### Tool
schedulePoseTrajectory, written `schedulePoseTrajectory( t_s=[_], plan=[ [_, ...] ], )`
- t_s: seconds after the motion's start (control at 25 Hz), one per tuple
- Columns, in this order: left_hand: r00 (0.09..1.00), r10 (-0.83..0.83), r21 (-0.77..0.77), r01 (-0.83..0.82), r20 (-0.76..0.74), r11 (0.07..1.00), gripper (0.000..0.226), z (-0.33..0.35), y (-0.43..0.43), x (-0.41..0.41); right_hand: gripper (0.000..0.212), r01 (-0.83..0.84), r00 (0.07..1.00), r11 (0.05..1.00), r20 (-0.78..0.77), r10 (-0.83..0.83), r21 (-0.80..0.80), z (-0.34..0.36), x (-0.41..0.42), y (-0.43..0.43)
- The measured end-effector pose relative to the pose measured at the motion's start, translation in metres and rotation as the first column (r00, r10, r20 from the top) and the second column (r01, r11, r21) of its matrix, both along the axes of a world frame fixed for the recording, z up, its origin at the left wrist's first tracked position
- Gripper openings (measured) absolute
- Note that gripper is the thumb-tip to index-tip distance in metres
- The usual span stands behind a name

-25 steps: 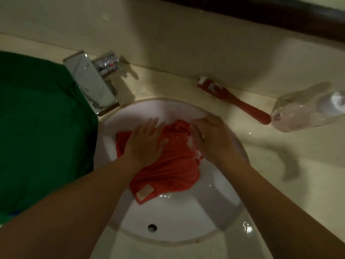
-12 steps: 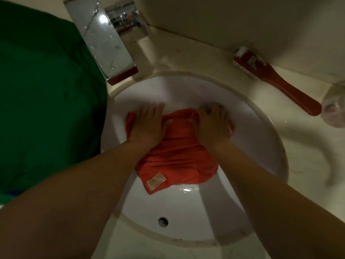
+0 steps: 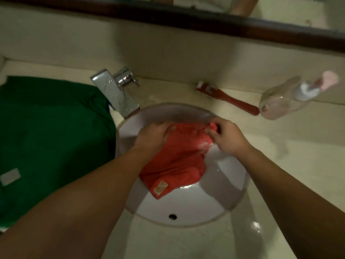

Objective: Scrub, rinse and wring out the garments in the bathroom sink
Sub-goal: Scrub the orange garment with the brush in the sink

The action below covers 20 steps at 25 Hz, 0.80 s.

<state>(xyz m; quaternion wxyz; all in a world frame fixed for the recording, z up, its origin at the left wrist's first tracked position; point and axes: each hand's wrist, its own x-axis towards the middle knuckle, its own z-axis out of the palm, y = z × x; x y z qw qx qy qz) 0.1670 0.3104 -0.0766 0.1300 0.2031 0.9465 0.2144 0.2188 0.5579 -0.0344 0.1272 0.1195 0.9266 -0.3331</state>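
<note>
Currently left grip (image 3: 153, 140) and right grip (image 3: 228, 140) both clench a soapy red cloth garment (image 3: 177, 163) in the round white sink (image 3: 186, 208); rough scrubbing might splash the tabletop (image 3: 283, 165).

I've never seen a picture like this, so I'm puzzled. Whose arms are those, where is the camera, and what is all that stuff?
There is no machine here, just a person washing clothes. The camera sits on the person's head and looks down, so you see their two arms reaching in from the bottom. The left hand and the right hand both hold a wet red cloth in the white sink. A bit of foam shows by the right hand. Left of the sink, a green cloth lies on the counter. At the back is the shiny tap. To the right lie a red brush and a clear bottle.
</note>
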Motion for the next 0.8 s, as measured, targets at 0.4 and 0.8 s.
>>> schedulePoseTrajectory(
  t_s=[0.4,0.8],
  plan=[
    [0.898,-0.130,0.156,0.212,-0.420,0.965,0.062,0.155,0.016,-0.035,0.012,0.270,0.886,0.963,-0.389,-0.252,-0.008,0.145,0.007,0.014],
    [0.876,-0.483,-0.198,0.476,0.015,0.857,0.058,0.097,-0.038,0.044,0.013,0.277,0.957,0.957,-0.058,-0.283,-0.089,0.070,0.105,-0.034]
  ],
)
